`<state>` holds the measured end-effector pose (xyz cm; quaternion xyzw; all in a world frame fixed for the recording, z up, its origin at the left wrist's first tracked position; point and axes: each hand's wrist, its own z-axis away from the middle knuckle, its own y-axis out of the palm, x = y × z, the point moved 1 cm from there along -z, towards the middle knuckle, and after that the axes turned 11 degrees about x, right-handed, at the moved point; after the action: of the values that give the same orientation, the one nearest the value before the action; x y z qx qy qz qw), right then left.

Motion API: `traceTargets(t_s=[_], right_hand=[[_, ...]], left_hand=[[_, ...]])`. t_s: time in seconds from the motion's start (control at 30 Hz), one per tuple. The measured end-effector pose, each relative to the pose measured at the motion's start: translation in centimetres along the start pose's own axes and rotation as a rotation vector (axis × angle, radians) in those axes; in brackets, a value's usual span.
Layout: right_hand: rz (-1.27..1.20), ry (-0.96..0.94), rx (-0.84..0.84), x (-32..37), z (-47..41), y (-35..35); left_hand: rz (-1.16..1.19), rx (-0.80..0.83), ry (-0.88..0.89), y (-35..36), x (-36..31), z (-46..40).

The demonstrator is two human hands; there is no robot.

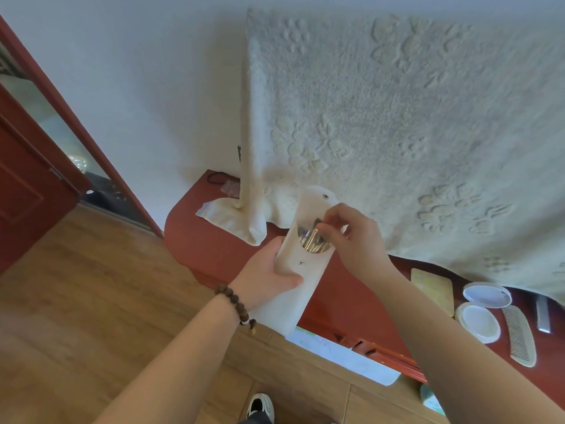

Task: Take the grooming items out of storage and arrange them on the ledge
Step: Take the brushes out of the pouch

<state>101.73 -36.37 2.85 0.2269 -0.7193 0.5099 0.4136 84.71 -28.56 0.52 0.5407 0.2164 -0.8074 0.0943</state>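
Gripping the slim cream-white snap-button pouch (pixel 298 267) around its middle, the left hand (pixel 269 273) holds it tilted over the front edge of the dark red wooden ledge (pixel 220 249), thumb laid across the front panel just below a metal snap. A brown wooden bead bracelet (pixel 237 302) circles that wrist. The right hand (pixel 354 237) reaches in from the right with its wrist bent, fingertips (pixel 325 224) pinched together at the pouch's open mouth, closed on the top of one of the gold-handled tools (pixel 313 240) bunched upright inside; which tool it is cannot be told. The pouch's rounded flap stands open behind them.

Toward the right end of the ledge lie a pale yellow flat rectangular case (pixel 432 290), a round white compact lid (pixel 486 294) beside its round white base (pixel 478 322), a long cream fine-toothed comb (pixel 519 335) and a narrow grey metal comb (pixel 542 315) at the far right, partly under the cloth. A cream embossed floral bedspread (pixel 397 117) hangs down onto the back edge of the ledge. Below is wood-look flooring (pixel 91 301).
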Motion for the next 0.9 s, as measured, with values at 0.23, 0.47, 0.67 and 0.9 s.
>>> traceTargets(t_s=[0.23,0.47,0.67,0.9], right_hand=[[-0.100,0.250,-0.258,-0.2,-1.6,-1.6],[-0.043,0.318,-0.072,-1.2,-0.1,2.8],[-0.375,0.393,-0.184,-1.9,-0.8,1.1],[-0.171,0.698,0.059,-9.3,0.7,2.5]], left_hand=[[0.013,-0.042,-0.020,0.3,0.8,-0.2],[-0.011,-0.120,-0.003,1.4,0.5,-0.7],[-0.069,-0.097,-0.068,1.5,2.4,-0.2],[0.004,-0.239,-0.252,0.0,5.8,1.0]])
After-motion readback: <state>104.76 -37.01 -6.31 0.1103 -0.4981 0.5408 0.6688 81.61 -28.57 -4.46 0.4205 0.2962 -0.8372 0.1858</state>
